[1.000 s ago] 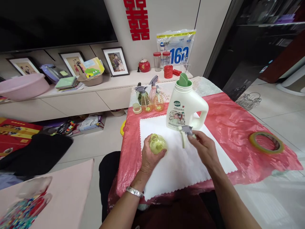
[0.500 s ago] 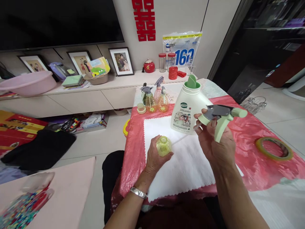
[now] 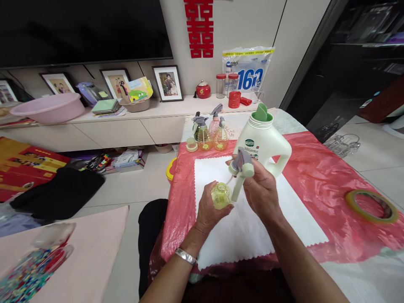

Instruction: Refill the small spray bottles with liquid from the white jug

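My left hand point(image 3: 210, 206) is wrapped round a small yellow-green see-through bottle point(image 3: 221, 197) with an uncapped neck. In my right hand point(image 3: 260, 187) is a spray trigger head point(image 3: 242, 166), grey on top with a pale green nozzle and lever. Its thin dip tube points toward the bottle's mouth; whether the tip is inside I cannot tell. Both are over a white cloth point(image 3: 240, 235). Just behind my right hand stands a large white jug point(image 3: 282, 145) with a green scoop-like piece point(image 3: 261, 112) in its mouth.
Several spray bottles point(image 3: 205, 136) stand at the table's far left, beside a small pale lidded container point(image 3: 191, 145). A roll of tape point(image 3: 372, 206) lies on the red plastic sheet point(image 3: 328, 181) at right. A pink side table point(image 3: 94, 252) holds colourful small pieces.
My right hand has moved left with the trigger head, bringing it close to the bottle and turning it. The jug's handle now shows. My left hand keeps its hold; the view has shifted slightly.
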Available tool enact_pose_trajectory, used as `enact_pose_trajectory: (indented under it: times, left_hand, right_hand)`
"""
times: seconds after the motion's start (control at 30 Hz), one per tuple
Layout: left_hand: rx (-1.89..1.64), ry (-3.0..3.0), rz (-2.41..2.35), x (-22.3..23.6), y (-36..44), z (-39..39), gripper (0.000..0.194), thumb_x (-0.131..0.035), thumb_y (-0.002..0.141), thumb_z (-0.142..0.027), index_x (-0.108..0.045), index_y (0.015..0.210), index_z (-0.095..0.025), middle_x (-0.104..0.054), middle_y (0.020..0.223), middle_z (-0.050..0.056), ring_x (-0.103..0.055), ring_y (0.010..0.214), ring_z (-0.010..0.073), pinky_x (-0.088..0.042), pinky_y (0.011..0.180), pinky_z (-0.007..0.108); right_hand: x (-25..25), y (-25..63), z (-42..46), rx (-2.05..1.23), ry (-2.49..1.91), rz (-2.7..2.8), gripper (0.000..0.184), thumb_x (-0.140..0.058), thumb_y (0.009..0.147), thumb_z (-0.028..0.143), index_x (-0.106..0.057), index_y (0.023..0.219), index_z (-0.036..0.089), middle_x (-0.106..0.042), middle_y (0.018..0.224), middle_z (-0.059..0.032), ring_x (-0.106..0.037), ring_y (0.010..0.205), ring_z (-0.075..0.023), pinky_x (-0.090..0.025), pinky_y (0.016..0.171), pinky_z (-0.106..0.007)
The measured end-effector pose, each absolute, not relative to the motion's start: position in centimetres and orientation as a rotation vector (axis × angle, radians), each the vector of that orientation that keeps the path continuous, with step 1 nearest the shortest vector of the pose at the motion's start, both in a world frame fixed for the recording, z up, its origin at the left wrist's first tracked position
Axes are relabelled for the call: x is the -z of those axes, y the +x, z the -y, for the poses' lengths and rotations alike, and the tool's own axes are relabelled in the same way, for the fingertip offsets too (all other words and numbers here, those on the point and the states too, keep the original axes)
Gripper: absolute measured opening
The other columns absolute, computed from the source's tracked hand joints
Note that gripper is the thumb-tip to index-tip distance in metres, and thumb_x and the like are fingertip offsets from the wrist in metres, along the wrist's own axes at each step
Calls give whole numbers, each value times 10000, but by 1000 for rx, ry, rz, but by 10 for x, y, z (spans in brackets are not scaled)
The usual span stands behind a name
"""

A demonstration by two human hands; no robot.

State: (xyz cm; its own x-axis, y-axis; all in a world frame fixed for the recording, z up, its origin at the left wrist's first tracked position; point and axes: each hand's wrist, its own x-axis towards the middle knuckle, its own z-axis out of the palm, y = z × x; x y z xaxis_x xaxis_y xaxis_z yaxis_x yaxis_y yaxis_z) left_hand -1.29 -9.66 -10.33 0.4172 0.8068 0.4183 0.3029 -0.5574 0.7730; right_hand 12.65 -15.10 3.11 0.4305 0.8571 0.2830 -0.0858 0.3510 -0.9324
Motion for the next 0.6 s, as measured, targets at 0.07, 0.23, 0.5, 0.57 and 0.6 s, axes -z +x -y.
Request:
enact_pose_trajectory:
  times: [0.07,0.23,0.5,0.57,0.6]
  left_hand:
    - [-1074,2071,-938,105,-13,96,861,-800,678,-607,-432,1341,-198,-634,1252,149,-661,1168,327,-565,968,481]
    - [-1052,2030,-964,105,-12,96,876,-845,627,-541,-437,1324,-202,-629,1262,151,-665,1160,335,-576,949,491]
    - [-995,1958,-1005,93,-9,99,837,-871,571,-361,-466,1290,-218,-658,1214,132,-700,1071,332,-609,878,487]
    - [-1022,1963,-990,93,-8,99,837,-865,571,-346,-476,1303,-226,-659,1223,131,-699,1076,335,-613,877,486]
    - [-1042,1966,-975,93,-8,99,841,-862,573,-342,-478,1313,-234,-659,1232,129,-697,1081,335,-615,878,485]
  right_hand:
    - [-21,124,148,-792,-1031,932,288,-722,864,450,-707,1117,311,-684,1080,-20,-618,1021,-219,-512,948,-411]
    - [5,123,143,-898,-1047,934,283,-711,870,451,-711,1114,307,-709,1144,-32,-632,1103,-237,-519,965,-422]
    - [25,128,145,-1022,-1090,964,412,-712,851,525,-704,1186,286,-721,1150,-60,-662,1061,-248,-543,938,-438]
    - [23,130,146,-1034,-1107,983,416,-725,839,527,-711,1180,289,-723,1143,-54,-666,1031,-243,-547,924,-429]
    - [22,130,147,-1035,-1122,993,409,-734,832,521,-718,1168,290,-723,1144,-50,-665,1021,-240,-546,923,-424]
